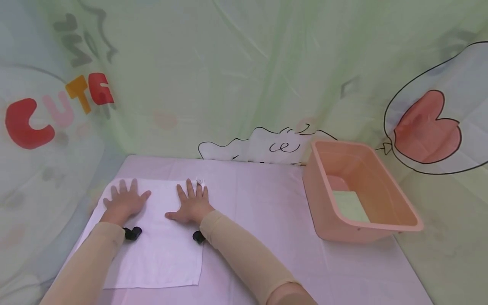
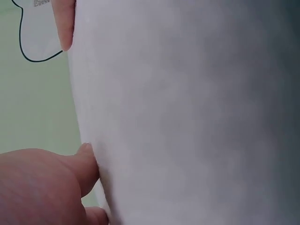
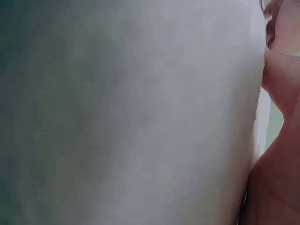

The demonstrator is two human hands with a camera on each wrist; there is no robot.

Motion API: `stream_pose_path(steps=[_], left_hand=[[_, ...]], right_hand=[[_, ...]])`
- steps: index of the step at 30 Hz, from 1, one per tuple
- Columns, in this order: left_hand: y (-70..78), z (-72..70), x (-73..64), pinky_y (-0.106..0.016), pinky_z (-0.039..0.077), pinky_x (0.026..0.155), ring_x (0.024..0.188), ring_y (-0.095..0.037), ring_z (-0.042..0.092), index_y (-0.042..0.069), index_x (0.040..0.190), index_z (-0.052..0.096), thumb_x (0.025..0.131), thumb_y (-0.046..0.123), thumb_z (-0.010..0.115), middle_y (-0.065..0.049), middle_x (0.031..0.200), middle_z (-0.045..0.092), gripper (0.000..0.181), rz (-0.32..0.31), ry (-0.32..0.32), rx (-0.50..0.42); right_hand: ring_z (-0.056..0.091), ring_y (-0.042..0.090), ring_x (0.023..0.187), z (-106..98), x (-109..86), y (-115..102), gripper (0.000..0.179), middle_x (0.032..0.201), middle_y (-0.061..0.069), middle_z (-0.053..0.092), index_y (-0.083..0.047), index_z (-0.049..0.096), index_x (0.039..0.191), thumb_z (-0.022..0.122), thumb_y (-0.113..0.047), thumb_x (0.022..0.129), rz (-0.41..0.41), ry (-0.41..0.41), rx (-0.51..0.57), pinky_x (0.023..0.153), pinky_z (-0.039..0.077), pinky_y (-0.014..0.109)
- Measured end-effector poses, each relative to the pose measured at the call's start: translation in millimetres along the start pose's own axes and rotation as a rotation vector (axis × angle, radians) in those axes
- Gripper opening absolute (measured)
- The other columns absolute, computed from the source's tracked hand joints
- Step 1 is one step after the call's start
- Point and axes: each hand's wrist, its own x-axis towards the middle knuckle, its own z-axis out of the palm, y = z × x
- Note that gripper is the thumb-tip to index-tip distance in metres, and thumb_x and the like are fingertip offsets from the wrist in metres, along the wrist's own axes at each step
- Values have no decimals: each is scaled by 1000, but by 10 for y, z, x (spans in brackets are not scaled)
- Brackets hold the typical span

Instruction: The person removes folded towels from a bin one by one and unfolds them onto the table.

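- Your left hand point(image 1: 123, 202) lies palm down, fingers straight and spread, grasping nothing; your right hand point(image 1: 193, 207) lies the same way, thumb pointing inward.
- Under both palms the white cloth point(image 1: 162, 258) is spread flat on the left part of the table; your right fingertips are near its far edge, beside a small mark.
- A beige sleeve covers each of your forearms, the left sleeve point(image 1: 89, 254) and the right sleeve point(image 1: 244, 250); a black device point(image 1: 132, 233) shows at your left wrist, another at your right.
- The table point(image 1: 263, 250) has a smooth, pale lilac top; to your right stands a peach basin point(image 1: 315, 207), well apart from the cloth, with a pale green piece point(image 1: 348, 205) inside.
- Around you hangs a pale green curtain point(image 1: 171, 76), printed with the word CUTE point(image 1: 29, 123) and a balloon point(image 1: 427, 131) bearing a heart.
- Your left sleeve hides part of the cloth's left edge; the basin's near wall hides some of its floor; the frame cuts off the balloon; blurred white fills most of both wrist views.
- Counted: two hands, two sleeves, two black devices; one cloth, one basin, one green piece, one balloon.
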Motion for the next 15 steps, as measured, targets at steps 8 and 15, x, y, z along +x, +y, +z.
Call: stream_pose_path(steps=[8,15], left_hand=[[-47,54,38,-93,1,115,152,-74,-11,-5,169,0,110,60,43,-45,169,-13,97,18,-3,-2],[-56,129,-323,-98,1,107,150,-78,-11,-8,168,2,108,64,46,-49,167,-12,104,42,7,-6]], right_hand=[[5,36,171,-16,-6,-1,105,184,-2,-5,-43,7,173,51,-89,90,3,7,-4,138,4,55],[0,39,171,-18,-17,14,108,184,2,-8,-42,3,173,53,-90,90,-25,-5,21,138,1,57]])
